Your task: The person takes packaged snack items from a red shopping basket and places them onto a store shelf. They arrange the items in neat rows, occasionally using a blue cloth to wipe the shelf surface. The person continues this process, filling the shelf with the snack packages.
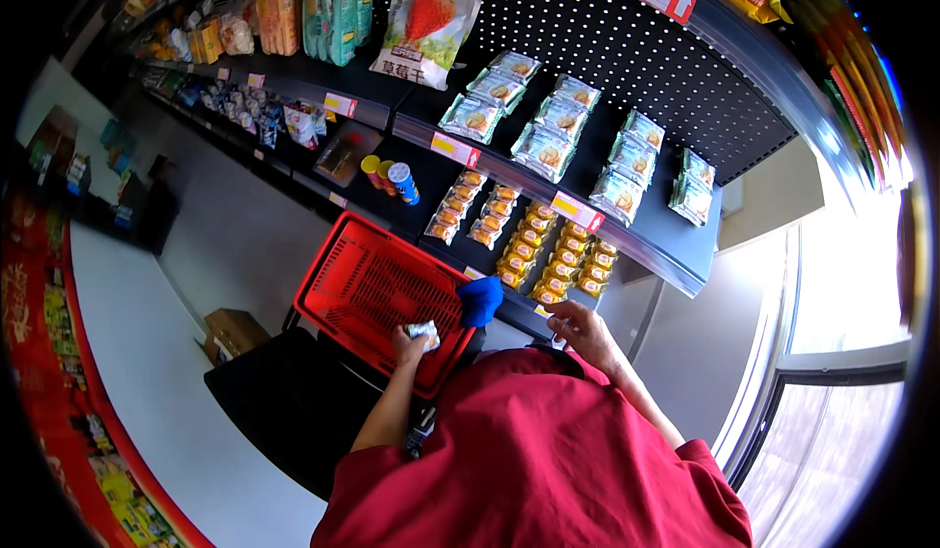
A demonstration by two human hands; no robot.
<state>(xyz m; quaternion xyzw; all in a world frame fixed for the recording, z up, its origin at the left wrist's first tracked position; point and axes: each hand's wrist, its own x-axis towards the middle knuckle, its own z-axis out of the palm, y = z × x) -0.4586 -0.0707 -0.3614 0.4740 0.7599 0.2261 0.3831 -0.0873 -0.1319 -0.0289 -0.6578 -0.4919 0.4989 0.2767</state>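
- Your left hand [409, 340], at about 7 o'clock from the picture's centre, is closed around a small silvery packet [425, 331]; the grip is narrow, pinching the packet just over the near rim of the red basket [367, 288].
- The red basket sits tilted, with its open mesh floor facing you, at about 8 o'clock from the centre. It seems to rest on a dark cart or stand [284, 401] below it, which would keep its mouth within reach of that hand.
- A blue object [480, 299], perhaps a cap or handle end, lies at the basket's right corner, just beside the packet; what it is cannot be told.
- Your right hand [580, 325], at about 5 o'clock, has its fingers curled at the front edge of the lower shelf [636, 244]. It appears to hold nothing, though the palm is hidden.
- Rows of small orange snack packets [548, 254] lie flat on that shelf, just above the right hand, front-faced in columns so that each can be drawn from the edge.
- Greenish pillow packs [548, 142] lie on the shelf above, at about 1 o'clock, overlapping in slanted rows.
- A large strawberry-printed pouch [429, 21] hangs on the pegboard at 12 o'clock.
- Three round canisters [390, 178] stand upright at 11 o'clock, left of the orange rows.
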